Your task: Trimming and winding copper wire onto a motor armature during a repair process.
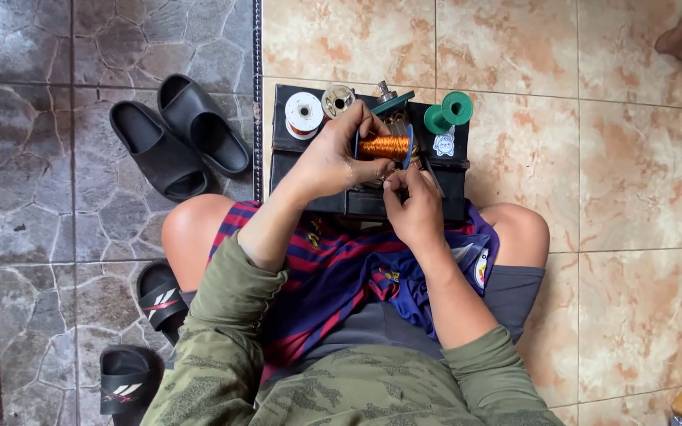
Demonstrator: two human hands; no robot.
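We sit on the floor with a black rectangular box (294, 150) across our knees, its flat top serving as the work surface. Our left hand (337, 154) curls over a spool (386, 147) wound with shiny copper-coloured wire, fingers wrapped around its near end; the spool has blue flanges and lies on its side near the middle of the box. Our right hand (414, 207) sits at the near edge of the box, thumb and forefinger pressed together just below the spool; whether they pinch a wire we cannot tell, it is too fine to see.

Along the far edge of the box stand a white reel (304, 114) at the left corner, a metallic round reel (338, 100) beside it, and a green plastic reel (448, 112) toward the right corner.

A striped red and blue cloth (341, 272) drapes over our lap. Two black rubber slides (179, 134) lie left of the box on rough grey stone paving, and the box side rests over glossy tan tiles (609, 197).
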